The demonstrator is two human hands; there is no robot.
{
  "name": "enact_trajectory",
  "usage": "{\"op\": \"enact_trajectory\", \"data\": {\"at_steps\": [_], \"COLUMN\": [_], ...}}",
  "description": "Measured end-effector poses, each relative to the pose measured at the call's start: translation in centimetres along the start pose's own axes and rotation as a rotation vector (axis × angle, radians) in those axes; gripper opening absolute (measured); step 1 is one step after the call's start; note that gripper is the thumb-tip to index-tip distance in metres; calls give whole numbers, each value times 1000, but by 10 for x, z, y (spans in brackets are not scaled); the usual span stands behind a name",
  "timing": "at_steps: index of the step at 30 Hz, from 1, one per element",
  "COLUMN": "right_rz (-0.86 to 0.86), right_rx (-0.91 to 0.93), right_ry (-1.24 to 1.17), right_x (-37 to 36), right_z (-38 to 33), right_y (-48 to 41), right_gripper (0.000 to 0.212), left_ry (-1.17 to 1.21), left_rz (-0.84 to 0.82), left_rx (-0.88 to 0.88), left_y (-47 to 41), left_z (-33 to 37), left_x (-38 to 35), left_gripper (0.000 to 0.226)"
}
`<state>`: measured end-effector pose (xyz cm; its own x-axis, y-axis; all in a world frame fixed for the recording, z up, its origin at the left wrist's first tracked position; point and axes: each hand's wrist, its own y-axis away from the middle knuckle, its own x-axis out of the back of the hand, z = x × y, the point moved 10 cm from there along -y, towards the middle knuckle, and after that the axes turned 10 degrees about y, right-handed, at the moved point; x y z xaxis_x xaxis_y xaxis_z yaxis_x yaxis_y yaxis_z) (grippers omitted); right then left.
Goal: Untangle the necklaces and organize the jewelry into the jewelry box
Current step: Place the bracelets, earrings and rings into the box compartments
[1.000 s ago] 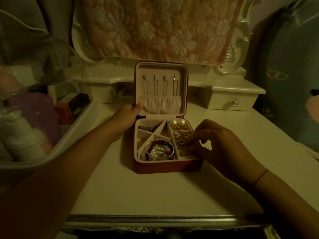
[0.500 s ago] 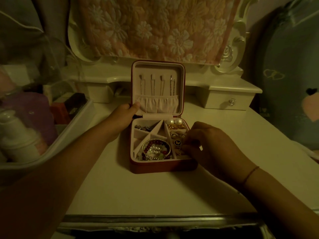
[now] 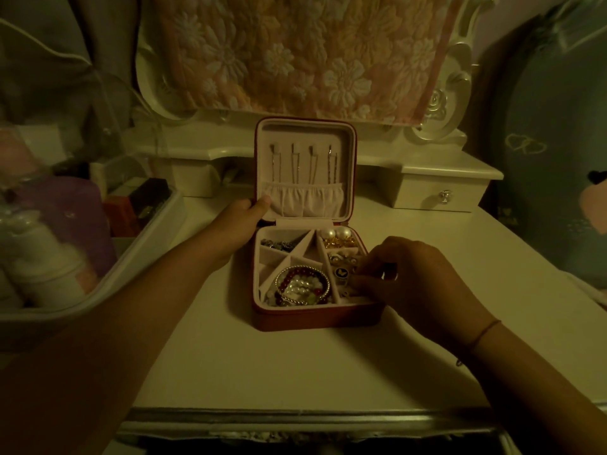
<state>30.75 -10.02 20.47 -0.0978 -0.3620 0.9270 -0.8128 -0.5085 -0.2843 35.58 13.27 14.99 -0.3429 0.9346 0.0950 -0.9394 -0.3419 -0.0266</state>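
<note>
The left hand (image 3: pixel 239 224) grips the jewelry box (image 3: pixel 315 318) by the lower left edge of its lid (image 3: pixel 305 131), with the thumb laid on the lid's pale lining and the fingers hidden behind. The right hand (image 3: pixel 414 284) reaches in from the box's right side with its fingers (image 3: pixel 364 280) curled down into the right-hand compartments; it cannot be told whether they pinch anything. The box is red with a pale lining and stands open, its lid upright. Inside the lid, four thin necklaces (image 3: pixel 300 162) hang side by side from hooks, their lower ends tucked into a gathered pocket (image 3: pixel 303 201). In the base, the back left compartment holds a dark metal piece (image 3: pixel 277 245), and the front middle one holds a heap of bracelets (image 3: pixel 302 285), beaded red and pale ones ringed by a silver one. The back right compartment holds two pearl earrings (image 3: pixel 336 233) resting on gold pieces (image 3: pixel 340 243). In front of that, at the right fingertips, lie small items, among them a round black charm (image 3: pixel 340 273). The box sits on a pale table (image 3: pixel 295 366). To the box's left is a white tray (image 3: pixel 157 231) holding a white bottle (image 3: pixel 42 257) and other containers, too blurred to name. Behind the box to the right is a small drawer (image 3: pixel 437 195), and above the box hangs a flowered cloth (image 3: pixel 295 54).
</note>
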Motion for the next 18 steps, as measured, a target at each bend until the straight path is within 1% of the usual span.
{"op": "enact_trajectory", "data": {"at_steps": [2, 4, 8, 18], "right_rz": [9, 13, 8, -82], "right_rx": [13, 35, 65, 120], "right_ry": [-20, -53, -95, 20], "right_x": [-1, -3, -6, -6], "right_z": [-2, -5, -8, -5], "right_y": [0, -2, -3, -7], "right_gripper": [2, 4, 3, 10], "left_ry": [3, 4, 1, 7], "left_rz": [1, 3, 9, 4], "left_rx": [1, 7, 14, 3], "left_y": [0, -1, 0, 0], "left_z": [0, -1, -1, 0], "left_x": [0, 0, -1, -1], "left_gripper": [33, 34, 35, 36]}}
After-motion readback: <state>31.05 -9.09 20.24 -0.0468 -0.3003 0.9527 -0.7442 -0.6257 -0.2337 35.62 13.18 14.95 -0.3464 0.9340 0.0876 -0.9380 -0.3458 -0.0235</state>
